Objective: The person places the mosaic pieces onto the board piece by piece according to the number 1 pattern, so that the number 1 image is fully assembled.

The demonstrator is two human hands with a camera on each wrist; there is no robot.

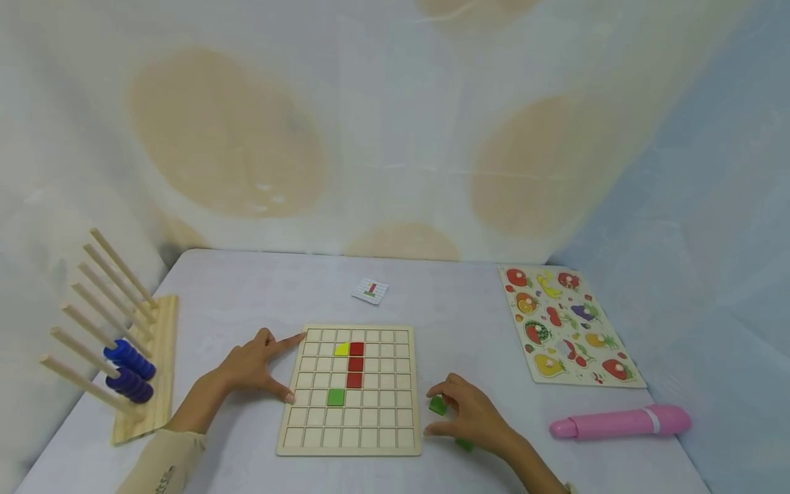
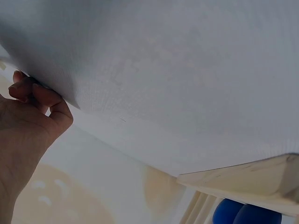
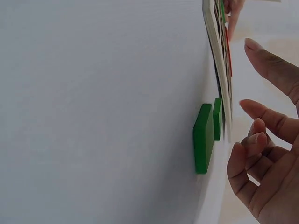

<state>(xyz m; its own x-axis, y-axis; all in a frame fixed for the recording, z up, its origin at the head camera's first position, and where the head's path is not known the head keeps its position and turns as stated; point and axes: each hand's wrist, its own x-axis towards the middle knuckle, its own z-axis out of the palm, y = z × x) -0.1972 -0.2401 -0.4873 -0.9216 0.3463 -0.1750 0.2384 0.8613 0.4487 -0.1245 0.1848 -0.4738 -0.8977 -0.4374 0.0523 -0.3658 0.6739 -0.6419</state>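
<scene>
A wooden grid board [image 1: 390, 418] lies in the middle of the table. On it sit a yellow piece [image 1: 342, 349] with a slanted side, three red square tiles [image 1: 355, 364] in a column, and a green tile [image 1: 336, 397]. My left hand [image 1: 249, 363] spreads thumb and forefinger along the board's left edge, touching it. Right of the board, my right hand [image 1: 470, 414] hovers over two loose green tiles [image 1: 437, 405], thumb and forefinger apart. In the right wrist view, both green tiles [image 3: 203, 139] lie on the table, and the hand [image 3: 268, 154] holds nothing.
Behind the board lies a small card [image 1: 371, 291] with a coloured grid pattern. A wooden peg stand [image 1: 162, 370] with blue and purple rings is at the left. At the right are a fruit puzzle board [image 1: 570, 326] and a pink wand-like object [image 1: 617, 423].
</scene>
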